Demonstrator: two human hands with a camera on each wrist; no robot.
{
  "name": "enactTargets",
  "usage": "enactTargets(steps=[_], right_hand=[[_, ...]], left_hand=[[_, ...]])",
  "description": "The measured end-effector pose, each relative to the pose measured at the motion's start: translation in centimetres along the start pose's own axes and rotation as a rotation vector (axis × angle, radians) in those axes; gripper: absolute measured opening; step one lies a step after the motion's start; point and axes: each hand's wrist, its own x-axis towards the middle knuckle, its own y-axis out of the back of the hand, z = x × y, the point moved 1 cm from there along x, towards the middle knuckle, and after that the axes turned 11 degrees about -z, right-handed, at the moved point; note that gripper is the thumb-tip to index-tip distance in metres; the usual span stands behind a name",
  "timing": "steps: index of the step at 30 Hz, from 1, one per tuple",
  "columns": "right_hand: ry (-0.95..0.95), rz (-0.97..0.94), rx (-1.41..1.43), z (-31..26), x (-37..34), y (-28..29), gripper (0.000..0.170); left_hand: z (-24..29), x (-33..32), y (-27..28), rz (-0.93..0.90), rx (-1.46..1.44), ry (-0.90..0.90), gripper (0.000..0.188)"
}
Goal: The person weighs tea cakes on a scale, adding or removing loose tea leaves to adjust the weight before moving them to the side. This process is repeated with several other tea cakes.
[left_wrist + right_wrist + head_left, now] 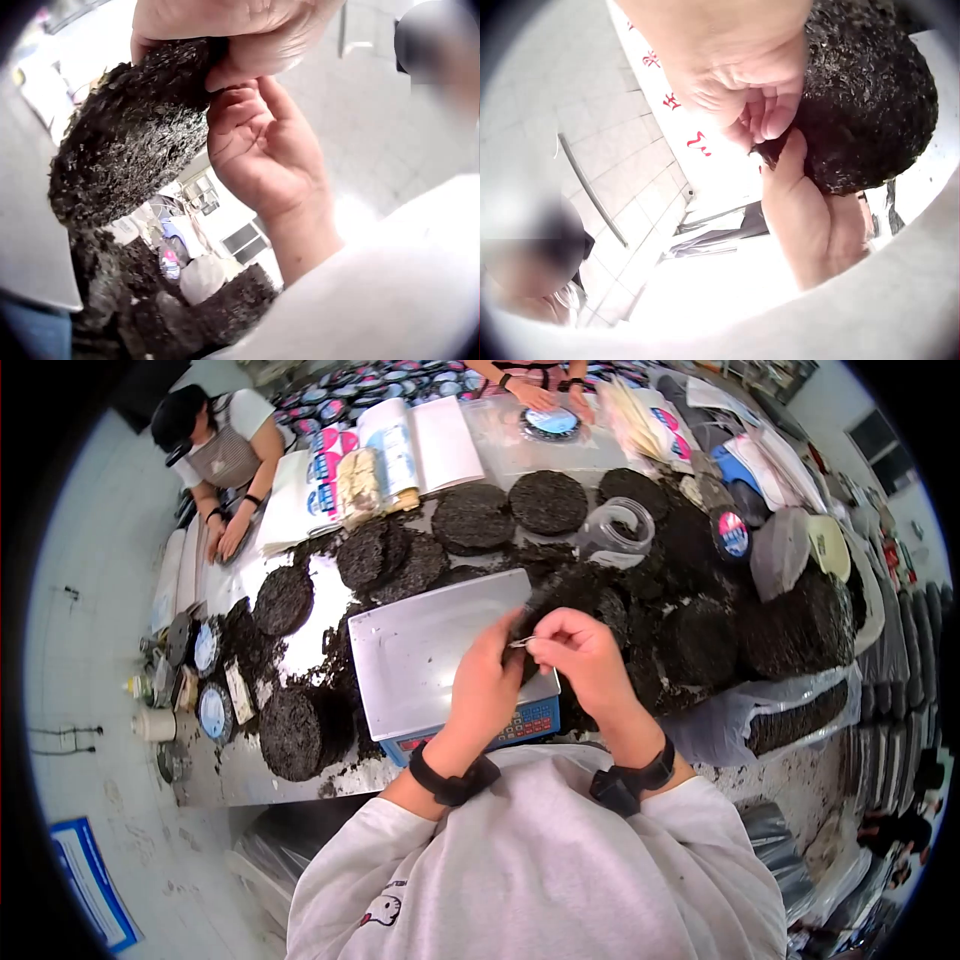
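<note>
A dark, round, flaky disc (545,600) (135,142) (870,97) is held on edge above a scale with a metal pan (430,660). My left hand (485,680) (240,30) (806,214) grips the disc near its edge, thumb on one face. Beside it my right hand (590,660) (266,154) (735,67) has curled fingers and pinches a small, thin, light-coloured thing (522,643) at the disc's edge. What this small thing is, I cannot tell.
More dark discs (548,502) and loose flakes surround the scale. A clear jar (615,532) stands beyond the hands, printed bags (385,445) farther back. A plastic bag of discs (800,710) lies right. One person (235,450) works at far left, another (530,395) across the table.
</note>
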Motion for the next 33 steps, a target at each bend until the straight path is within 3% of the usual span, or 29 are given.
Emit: enactTargets(steps=[2, 4, 5, 7, 10, 11, 13, 14, 16, 17, 20, 21, 22, 23, 24, 26, 28, 29, 30, 32, 33], right_hand=[[0.070, -0.033, 0.324, -0.9, 0.8, 1.2, 0.006], [0.218, 0.031, 0.217, -1.6, 2.5, 4.1, 0.006], [0.244, 0.141, 0.025, -2.1, 3.4, 6.2, 0.006], [0.299, 0.355, -0.419, -2.2, 5.6, 11.8, 0.006], [0.306, 0.550, -1.092, -1.9, 9.0, 18.2, 0.008], [0.310, 0.531, -1.087, -0.3, 10.0, 21.4, 0.008], [0.241, 0.401, -1.679, 4.4, 11.3, 26.7, 0.010], [0.243, 0.395, -1.681, 3.9, 11.5, 25.9, 0.010], [-0.154, 0.347, -1.193, 2.9, 11.2, 23.0, 0.016], [-0.013, 0.236, -0.888, 4.8, 11.0, 22.6, 0.018], [-0.100, -0.140, 0.128, 3.7, 8.2, 12.1, 0.044], [-0.168, -0.191, 0.318, 4.1, 7.1, 9.7, 0.048], [-0.239, -0.160, 0.245, 5.0, 6.0, 7.9, 0.045], [-0.249, -0.282, 0.281, 4.4, 5.6, 6.0, 0.039], [-0.219, -0.203, 0.341, 4.8, 5.0, 4.9, 0.033], [-0.064, -0.075, 0.074, 4.5, 4.2, 3.6, 0.031], [0.001, -0.010, -0.523, 2.2, 2.5, 1.5, 0.033], [0.344, -0.120, -0.899, 2.2, 2.1, 1.2, 0.039], [0.417, -0.280, -1.029, 3.0, 1.7, 0.7, 0.042], [0.331, -0.518, -1.216, 5.8, 0.5, -0.5, 0.044], [0.261, -0.637, -1.212, 7.4, -0.4, 0.0, 0.044]], left_hand=[[-2.8, 0.5, 1.0, 0.007, -0.240, 0.150, 0.032], [-3.5, 0.2, 2.2, 0.099, -1.028, 0.300, 0.032], [-4.1, -0.1, 2.9, 0.122, -1.024, 0.306, 0.032], [-5.2, -0.9, 3.9, 0.164, -1.381, 0.265, 0.041], [-5.2, -1.4, 4.9, 0.247, -1.446, 0.241, 0.044], [-5.3, -1.5, 5.0, 0.278, -1.443, 0.248, 0.044], [-5.4, -1.7, 5.1, 0.316, -1.427, 0.269, 0.044], [-5.4, -1.5, 5.2, 0.338, -1.413, 0.281, 0.044], [-5.4, -1.1, 5.4, 0.335, -1.403, 0.246, 0.041], [-5.4, -1.3, 5.3, 0.313, -1.383, 0.221, 0.039], [-5.6, -1.2, 5.0, 0.327, -1.385, 0.259, 0.039], [-5.6, -1.1, 5.0, 0.308, -1.395, 0.251, 0.038], [-5.6, -1.2, 5.0, 0.299, -1.397, 0.252, 0.038], [-5.8, -1.4, 5.1, 0.285, -1.378, 0.241, 0.039], [-6.0, -1.6, 5.3, 0.271, -1.359, 0.228, 0.040], [-9.0, -3.0, 7.7, 0.245, -0.995, 0.196, 0.046], [-12.0, -5.3, 12.0, 0.382, -0.354, 0.264, 0.054], [-15.3, -7.4, 14.0, 0.497, 0.051, 0.413, 0.062], [-17.8, -9.6, 15.9, 0.469, 0.631, 0.424, 0.074], [-21.1, -13.4, 17.7, 0.284, 0.919, 0.642, 0.088], [-23.0, -15.3, 17.7, 0.120, 0.928, 0.800, 0.089]])
